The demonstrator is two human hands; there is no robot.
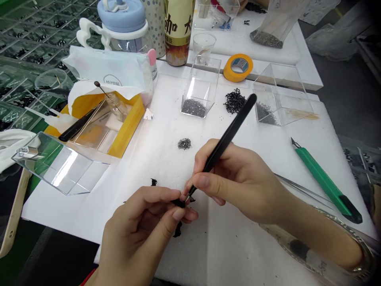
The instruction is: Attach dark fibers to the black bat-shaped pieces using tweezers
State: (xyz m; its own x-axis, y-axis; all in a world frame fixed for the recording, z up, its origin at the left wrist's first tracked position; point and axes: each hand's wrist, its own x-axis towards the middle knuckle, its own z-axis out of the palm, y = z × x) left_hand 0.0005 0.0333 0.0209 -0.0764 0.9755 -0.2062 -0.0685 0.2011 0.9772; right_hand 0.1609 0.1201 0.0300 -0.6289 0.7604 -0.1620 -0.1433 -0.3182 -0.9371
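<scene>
Between the thumb and fingers of my left hand (143,222) is a small black part (179,203), mostly covered by the fingertips. My right hand (235,178) grips black tweezers (228,137) like a pen, their metal tip at the black part. Both hands are close together over the white foam sheet (166,167). A few more small black parts lie around my left hand, one black part (154,182) just beyond it and another black part (177,229) below the fingers. Past the hands sits a little pile of tiny dark pieces (184,143).
Clear plastic boxes (205,85) with tiny pieces, a heap of black parts (235,100) and yellow tape (238,67) are farther back. A green utility knife (323,176) and steel tweezers (303,190) lie right. Left are a yellow-sided tray (126,131) and a clear lid (64,167).
</scene>
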